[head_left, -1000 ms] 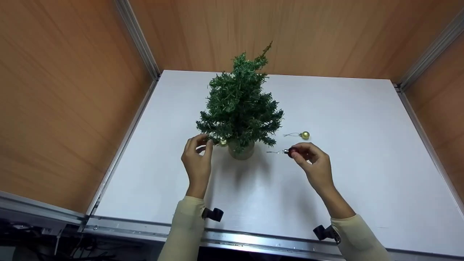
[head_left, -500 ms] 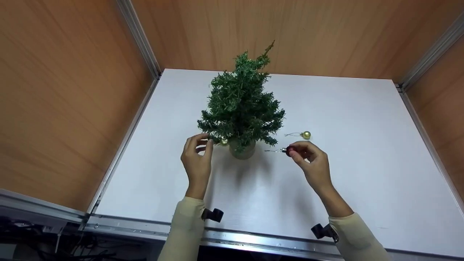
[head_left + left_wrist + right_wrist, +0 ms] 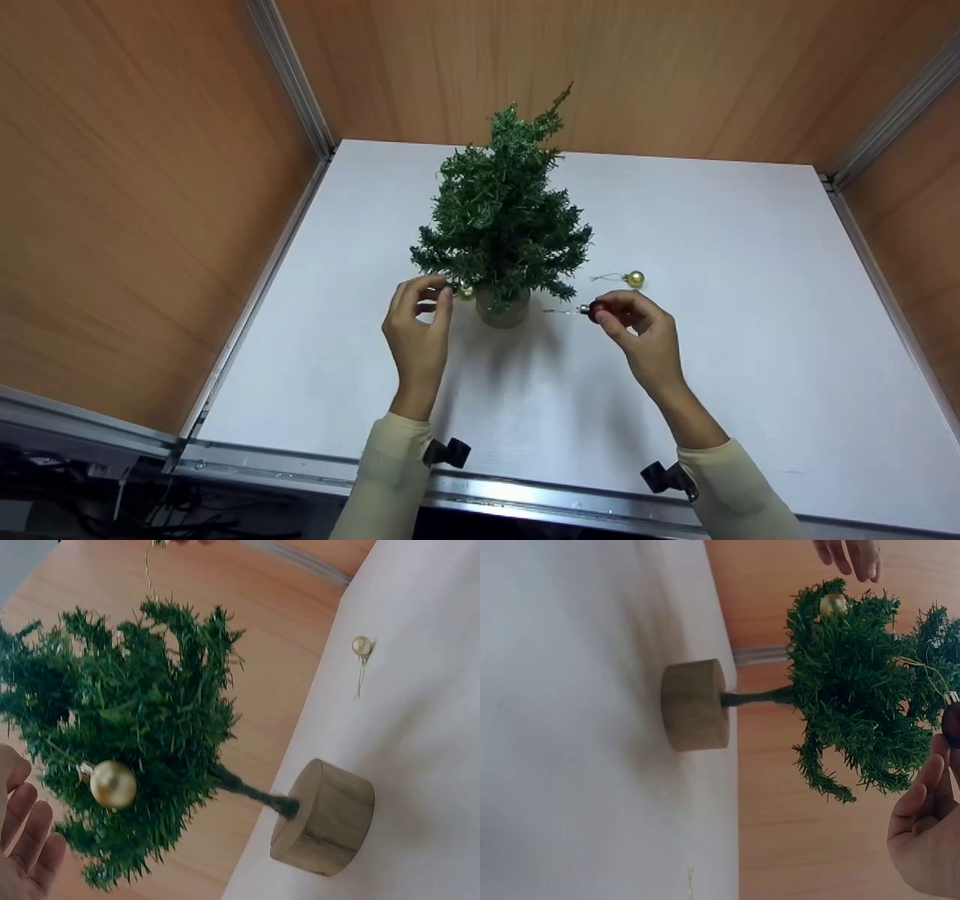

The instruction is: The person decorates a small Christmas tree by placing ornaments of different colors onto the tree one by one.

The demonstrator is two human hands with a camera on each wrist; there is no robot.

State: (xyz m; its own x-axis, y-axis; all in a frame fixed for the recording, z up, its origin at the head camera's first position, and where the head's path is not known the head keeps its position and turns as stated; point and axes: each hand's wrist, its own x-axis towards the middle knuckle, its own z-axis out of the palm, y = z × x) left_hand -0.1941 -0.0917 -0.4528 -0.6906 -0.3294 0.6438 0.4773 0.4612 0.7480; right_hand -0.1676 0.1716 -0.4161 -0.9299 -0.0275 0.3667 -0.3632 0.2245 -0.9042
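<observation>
A small artificial Christmas tree point(image 3: 510, 217) stands on a round wooden base point(image 3: 326, 817). From a low branch hangs a gold bauble point(image 3: 113, 784), partly hidden by needles in the head view. My left hand point(image 3: 416, 330) is beside it, fingers relaxed and holding nothing; a small gap shows between fingertips and bauble in the right wrist view. With thumb and fingertips, my right hand point(image 3: 646, 341) pinches a dark red bauble point(image 3: 598, 311), its silver cap and thread loop pointing left toward the tree. In the right wrist view, the thread lies over or near the branches.
Another gold bauble point(image 3: 635, 279) with a thread loop lies on the white table point(image 3: 750, 360), right of the tree. Wood panels point(image 3: 637, 75) rise behind and at both sides. A metal rail point(image 3: 540, 499) runs along the front edge.
My left hand has shifted slightly right, near the hanging gold bauble. My right hand has moved a little left toward the tree with the red bauble.
</observation>
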